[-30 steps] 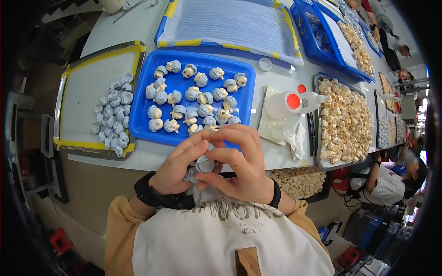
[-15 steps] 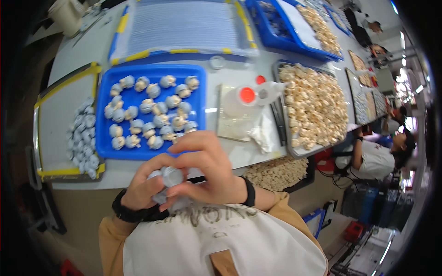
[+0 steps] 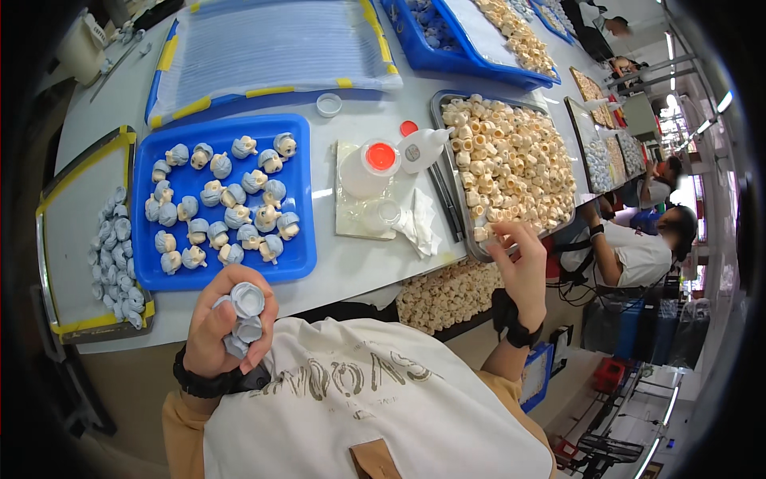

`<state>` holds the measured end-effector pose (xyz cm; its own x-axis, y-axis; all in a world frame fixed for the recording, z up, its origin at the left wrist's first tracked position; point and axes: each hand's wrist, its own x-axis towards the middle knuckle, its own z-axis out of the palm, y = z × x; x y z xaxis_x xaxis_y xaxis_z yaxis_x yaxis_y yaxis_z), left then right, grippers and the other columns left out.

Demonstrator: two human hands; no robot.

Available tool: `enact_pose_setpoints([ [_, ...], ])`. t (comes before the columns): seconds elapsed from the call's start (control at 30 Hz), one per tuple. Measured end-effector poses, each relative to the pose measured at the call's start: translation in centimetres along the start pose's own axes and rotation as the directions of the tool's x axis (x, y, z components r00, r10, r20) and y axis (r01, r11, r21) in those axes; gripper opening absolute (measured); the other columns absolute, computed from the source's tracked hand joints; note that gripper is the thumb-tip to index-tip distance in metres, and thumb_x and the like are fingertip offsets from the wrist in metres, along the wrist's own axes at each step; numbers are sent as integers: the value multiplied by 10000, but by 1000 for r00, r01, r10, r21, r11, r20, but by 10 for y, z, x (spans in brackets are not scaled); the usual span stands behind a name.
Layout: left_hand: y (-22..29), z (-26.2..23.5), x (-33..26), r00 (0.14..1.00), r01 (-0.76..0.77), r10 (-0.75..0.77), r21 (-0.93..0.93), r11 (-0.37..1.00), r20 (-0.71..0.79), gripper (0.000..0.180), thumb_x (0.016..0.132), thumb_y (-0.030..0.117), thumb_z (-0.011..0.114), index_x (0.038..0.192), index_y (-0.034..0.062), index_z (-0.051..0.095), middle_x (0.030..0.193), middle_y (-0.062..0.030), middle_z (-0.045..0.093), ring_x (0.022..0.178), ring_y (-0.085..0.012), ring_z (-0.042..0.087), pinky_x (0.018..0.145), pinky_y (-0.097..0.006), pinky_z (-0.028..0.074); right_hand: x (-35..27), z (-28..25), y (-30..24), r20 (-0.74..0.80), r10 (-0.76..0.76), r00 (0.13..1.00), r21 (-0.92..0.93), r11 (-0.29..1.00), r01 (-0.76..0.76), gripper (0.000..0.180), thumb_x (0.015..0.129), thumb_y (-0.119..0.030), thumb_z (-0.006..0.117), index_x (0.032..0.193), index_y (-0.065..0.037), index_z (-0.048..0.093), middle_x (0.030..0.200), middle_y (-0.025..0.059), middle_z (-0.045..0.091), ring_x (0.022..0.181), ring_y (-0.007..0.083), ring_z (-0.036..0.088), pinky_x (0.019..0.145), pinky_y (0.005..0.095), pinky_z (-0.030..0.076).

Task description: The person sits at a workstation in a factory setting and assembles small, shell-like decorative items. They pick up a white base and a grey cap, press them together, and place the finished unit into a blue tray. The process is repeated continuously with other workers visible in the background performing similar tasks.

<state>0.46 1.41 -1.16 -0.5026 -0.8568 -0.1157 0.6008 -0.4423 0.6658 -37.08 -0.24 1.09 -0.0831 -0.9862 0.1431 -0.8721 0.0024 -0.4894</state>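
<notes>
In my left hand (image 3: 214, 331) sit several small grey-blue hair caps (image 3: 248, 300), shaped like hollow cups, with the fingers curled round them. The topmost cap faces up and shows its round opening. Over at the right, my right hand (image 3: 523, 267) is at the near corner of a metal tray (image 3: 465, 214) heaped with hollow beige doll heads (image 3: 515, 172). Its thumb and forefinger close in a pinch on one beige doll head (image 3: 481, 234) beside the rim. A blue tray (image 3: 305, 267) holds spaced-out doll heads wearing grey-blue caps (image 3: 237, 216).
Loose grey-blue caps (image 3: 118, 263) lie on a yellow-taped board (image 3: 68, 231) at left. Between the trays stand a red-topped bottle (image 3: 369, 169), a tipped white squeeze bottle (image 3: 423, 150), a crumpled tissue (image 3: 417, 227) and dark tweezers (image 3: 445, 203). Co-workers sit at far right.
My right hand has left my left hand and moved right to the tray of beige heads. The left hand has shifted left and still holds the caps. The view has shifted somewhat.
</notes>
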Motion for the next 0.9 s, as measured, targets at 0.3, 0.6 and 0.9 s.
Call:
enact_pose_setpoints([
  [0.3, 2, 3, 0, 999, -19, 19, 1, 1000, 28, 432, 897, 370, 514, 1075, -14, 427, 812, -141, 528, 475, -134, 523, 346, -217, 395, 11, 11, 0, 99, 18, 995, -194, 981, 1, 258, 710, -30, 666, 966, -54, 651, 870, 83, 580, 720, 222, 587, 630, 315, 461],
  [0.6, 5, 3, -5, 995, 64, -67, 35, 997, 73, 430, 877, 337, 566, 1109, -3, 442, 843, -97, 531, 557, -116, 551, 378, -215, 419, 24, 18, -100, 54, -404, 913, 239, 893, 380, 302, 679, 44, 666, 973, -1, 612, 889, 121, 597, 734, 237, 594, 647, 296, 474],
  [0.9, 8, 2, -5, 996, 75, -77, 46, 996, 40, 433, 869, 342, 573, 1098, -3, 450, 836, -90, 535, 545, -106, 537, 387, -213, 418, 46, 41, -108, 134, -509, 850, 122, 860, 496, 194, 679, -28, 680, 865, -57, 630, 795, 69, 564, 752, 255, 548, 669, 350, 424],
])
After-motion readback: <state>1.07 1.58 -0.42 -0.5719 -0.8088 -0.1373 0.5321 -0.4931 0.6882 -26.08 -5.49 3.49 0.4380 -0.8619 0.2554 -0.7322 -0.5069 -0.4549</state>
